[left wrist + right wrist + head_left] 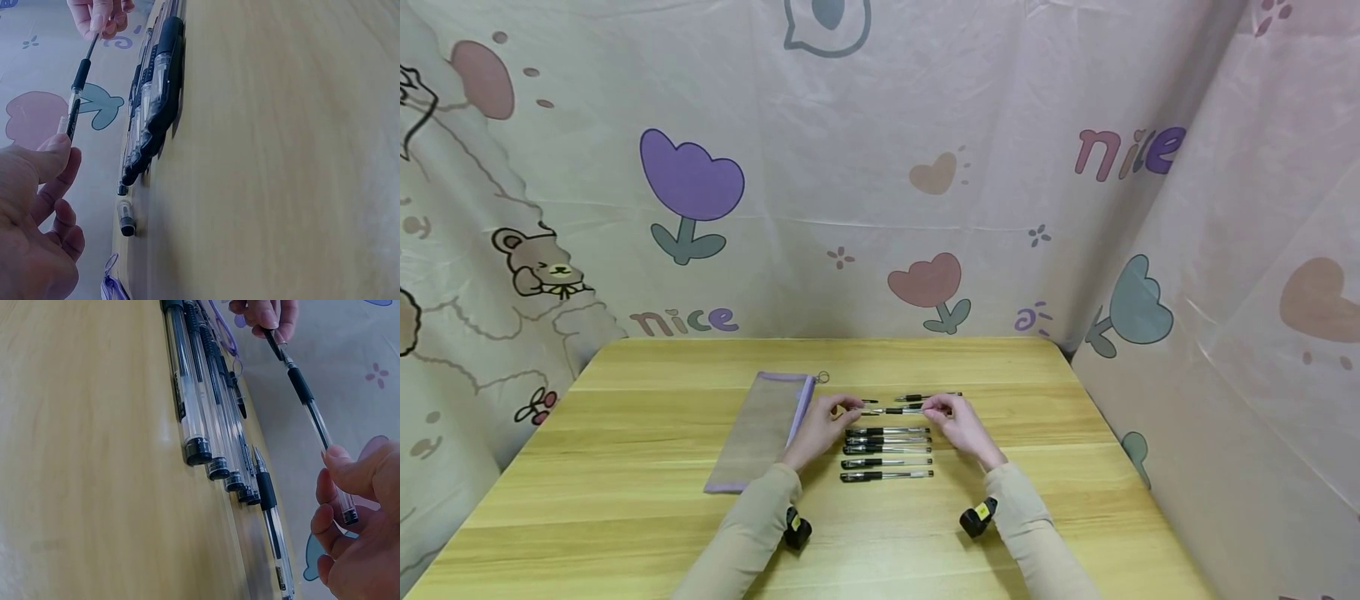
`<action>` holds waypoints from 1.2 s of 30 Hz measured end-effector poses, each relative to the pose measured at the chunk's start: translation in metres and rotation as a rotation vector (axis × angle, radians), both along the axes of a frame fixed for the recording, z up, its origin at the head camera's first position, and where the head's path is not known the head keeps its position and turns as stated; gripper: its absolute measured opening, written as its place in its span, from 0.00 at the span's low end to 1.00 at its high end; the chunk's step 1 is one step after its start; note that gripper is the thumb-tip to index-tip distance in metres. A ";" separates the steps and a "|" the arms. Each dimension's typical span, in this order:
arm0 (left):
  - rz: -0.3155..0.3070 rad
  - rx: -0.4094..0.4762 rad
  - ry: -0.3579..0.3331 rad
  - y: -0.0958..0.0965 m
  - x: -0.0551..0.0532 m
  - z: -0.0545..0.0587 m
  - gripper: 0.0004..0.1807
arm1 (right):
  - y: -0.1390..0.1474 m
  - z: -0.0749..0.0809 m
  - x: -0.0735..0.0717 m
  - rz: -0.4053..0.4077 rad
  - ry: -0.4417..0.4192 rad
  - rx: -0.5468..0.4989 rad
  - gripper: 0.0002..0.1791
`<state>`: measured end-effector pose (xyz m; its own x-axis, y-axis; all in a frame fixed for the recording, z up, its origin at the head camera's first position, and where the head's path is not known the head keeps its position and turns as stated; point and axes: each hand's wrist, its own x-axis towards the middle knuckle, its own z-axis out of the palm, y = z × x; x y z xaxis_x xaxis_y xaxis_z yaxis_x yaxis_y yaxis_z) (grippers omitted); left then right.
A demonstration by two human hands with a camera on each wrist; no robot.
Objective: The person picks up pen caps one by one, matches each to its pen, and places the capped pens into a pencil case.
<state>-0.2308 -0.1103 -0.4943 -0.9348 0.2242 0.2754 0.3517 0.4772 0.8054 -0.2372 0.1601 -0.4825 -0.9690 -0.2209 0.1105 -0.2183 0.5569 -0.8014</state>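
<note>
My right hand point(958, 423) pinches the clear barrel of an uncapped black gel pen point(319, 425) near its end, its tip pointing left. Between the thumb and fingers of my left hand point(822, 427) is a pen cap point(74, 119) with a black clip. The pen's tip is right at the cap's mouth, and both are held above the table. Below the hands lies a row of several capped gel pens point(887, 463). Another uncapped pen point(267, 494) lies beyond the row, and a loose cap point(127, 219) rests to its left.
A mesh zip pouch point(752, 437) with purple edging lies flat to the left, partly behind my left forearm. Its zip ring point(823, 377) points toward the back. A patterned curtain point(820, 275) hangs behind the wooden table point(625, 500).
</note>
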 end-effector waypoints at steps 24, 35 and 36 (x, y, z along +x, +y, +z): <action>-0.057 0.008 -0.011 0.004 0.000 0.001 0.08 | -0.003 -0.005 -0.002 0.131 0.047 -0.049 0.10; -0.060 0.003 -0.021 0.004 -0.001 -0.001 0.10 | -0.003 -0.008 -0.003 0.085 0.017 -0.090 0.10; -0.061 0.005 -0.021 0.004 -0.001 0.000 0.10 | -0.004 -0.008 -0.003 0.083 0.016 -0.098 0.10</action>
<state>-0.2315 -0.1061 -0.4947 -0.9251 0.2797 0.2567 0.3627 0.4512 0.8154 -0.2406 0.1566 -0.4903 -0.9457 -0.2878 0.1510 -0.2739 0.4555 -0.8471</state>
